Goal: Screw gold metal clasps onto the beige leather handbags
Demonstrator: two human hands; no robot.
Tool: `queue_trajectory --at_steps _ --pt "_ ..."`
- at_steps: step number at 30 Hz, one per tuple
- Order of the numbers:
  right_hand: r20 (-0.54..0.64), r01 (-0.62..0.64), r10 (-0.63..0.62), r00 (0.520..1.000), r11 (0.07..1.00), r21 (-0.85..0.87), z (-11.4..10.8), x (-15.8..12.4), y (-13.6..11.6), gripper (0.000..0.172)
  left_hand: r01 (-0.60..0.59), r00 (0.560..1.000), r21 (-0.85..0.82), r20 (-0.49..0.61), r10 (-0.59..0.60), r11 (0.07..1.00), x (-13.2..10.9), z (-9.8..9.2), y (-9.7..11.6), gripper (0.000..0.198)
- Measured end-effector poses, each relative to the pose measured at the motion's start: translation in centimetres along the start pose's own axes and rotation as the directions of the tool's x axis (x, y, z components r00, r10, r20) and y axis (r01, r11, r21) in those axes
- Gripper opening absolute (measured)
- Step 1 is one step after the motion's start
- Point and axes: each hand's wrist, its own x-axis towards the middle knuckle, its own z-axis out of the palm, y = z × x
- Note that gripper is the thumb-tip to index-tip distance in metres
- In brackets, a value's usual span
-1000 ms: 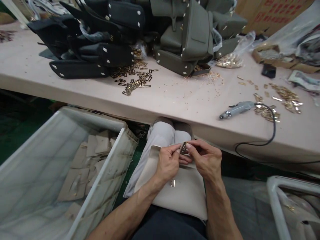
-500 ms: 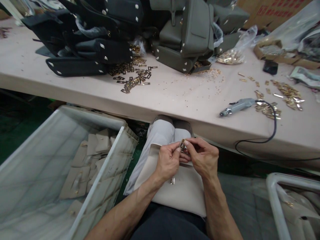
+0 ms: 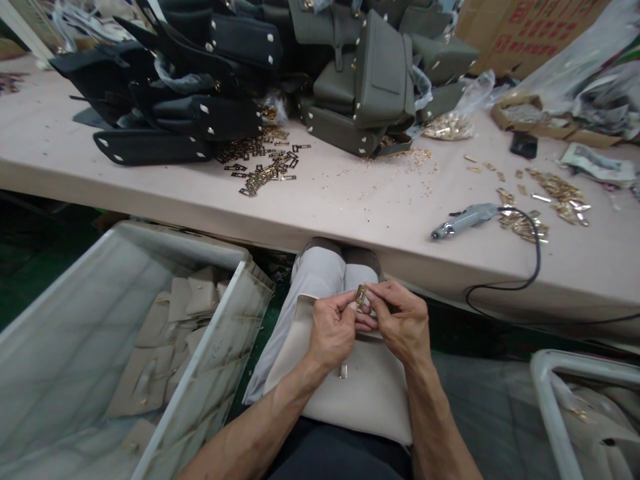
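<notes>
Between both hands is a small gold metal buckle plate [image 3: 360, 297] with a slot, held above my lap. My left hand [image 3: 333, 330] pinches its left side between thumb and forefinger. At its right side, the thumb and fingers of my right hand [image 3: 404, 320] are closed on it too. Under the hands a cream leather bag piece [image 3: 363, 397] lies over my legs, a small shiny metal fitting [image 3: 343, 371] on its face. Part of the piece is covered by my hands and forearms.
On the table [image 3: 320, 193] are black bags [image 3: 155, 145], olive bags [image 3: 385, 80], gold fittings [image 3: 267, 170] and a corded electric screwdriver [image 3: 465, 220]. A pale bin [image 3: 200, 233] with beige pieces stands left; a white-rimmed bin [image 3: 543, 380] stands right.
The view has shifted slightly, so the table things sit lower and further left. The buckle plate has turned a little and shows its face more. Both hands keep hold of it.
</notes>
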Motion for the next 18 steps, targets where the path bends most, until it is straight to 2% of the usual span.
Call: queue_trajectory --at_steps 8,14,17,18 --pt "-0.008 0.114 -0.114 0.993 0.993 -0.031 0.1 0.2 -0.5 0.017 -0.013 0.999 -0.032 -0.046 0.011 0.999 -0.2 0.1 -0.1 0.041" --pt "0.015 0.11 -0.109 0.994 0.992 -0.066 -0.5 0.5 -0.1 0.014 -0.007 0.999 -0.041 -0.052 0.005 0.999 0.1 0.5 -0.4 0.041" --pt "0.047 0.103 -0.101 0.994 0.993 -0.054 -0.7 0.4 -1.4 0.016 0.034 0.998 0.025 -0.056 -0.032 0.999 -0.6 1.1 1.0 0.046" --pt "0.05 0.103 -0.101 0.994 0.994 -0.032 -0.3 0.5 -2.1 0.021 0.07 0.996 0.049 -0.055 -0.067 0.996 -1.3 1.0 1.8 0.05"
